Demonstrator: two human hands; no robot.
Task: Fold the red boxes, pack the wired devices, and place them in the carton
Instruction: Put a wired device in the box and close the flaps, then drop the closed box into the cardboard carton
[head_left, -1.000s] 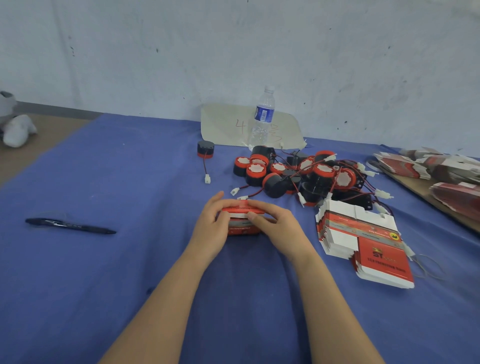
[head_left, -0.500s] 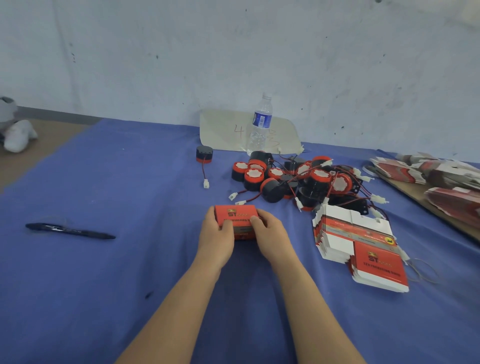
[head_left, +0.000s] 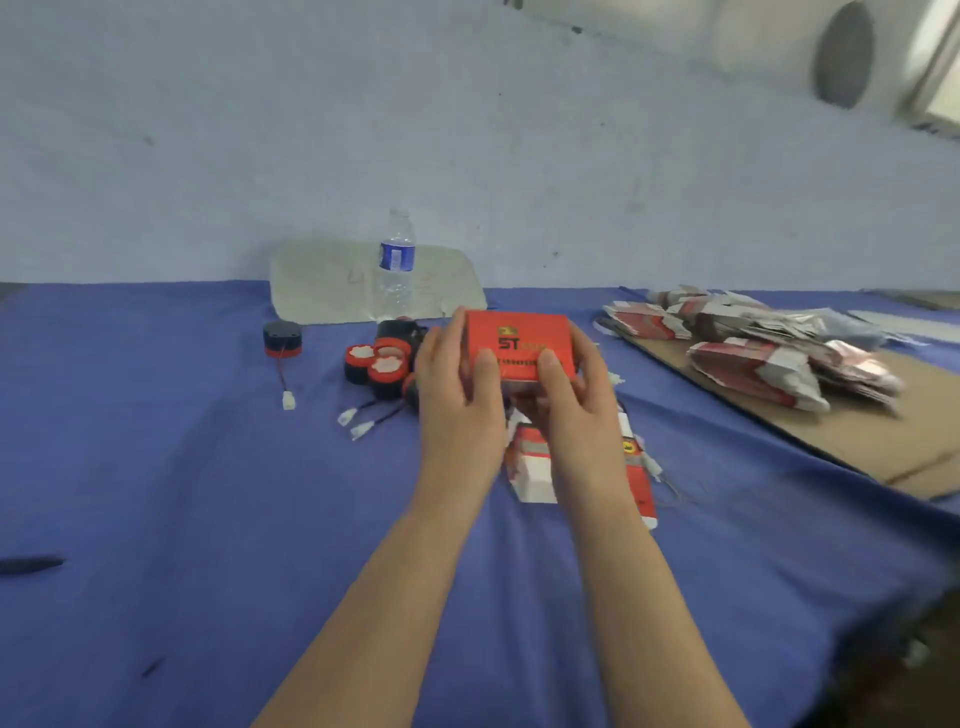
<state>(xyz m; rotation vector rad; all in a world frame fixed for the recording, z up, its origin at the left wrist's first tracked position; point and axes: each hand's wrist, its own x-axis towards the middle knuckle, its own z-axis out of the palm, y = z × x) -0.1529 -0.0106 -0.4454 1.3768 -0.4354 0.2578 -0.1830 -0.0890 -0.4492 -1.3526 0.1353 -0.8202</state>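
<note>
A folded red box (head_left: 519, 338) with an "ST" logo is lifted above the blue cloth, its top face toward me. My left hand (head_left: 460, 400) grips its left end and my right hand (head_left: 576, 405) grips its right end, thumbs on top. Behind and left of my hands lies the pile of black-and-red wired devices (head_left: 376, 364), partly hidden. One device (head_left: 282, 338) sits alone further left, its wire trailing toward me. A stack of flat unfolded red boxes (head_left: 535, 462) lies under my right wrist, mostly covered.
A water bottle (head_left: 396, 265) stands on a pale sheet (head_left: 322, 283) at the wall. Bundles of flat boxes (head_left: 748, 353) lie on brown cardboard (head_left: 893, 447) at the right. A black pen (head_left: 31, 564) lies at the far left edge.
Both hands have lifted the closed red box off the cloth and carried it up and to the right. The camera has swung right and upward.
</note>
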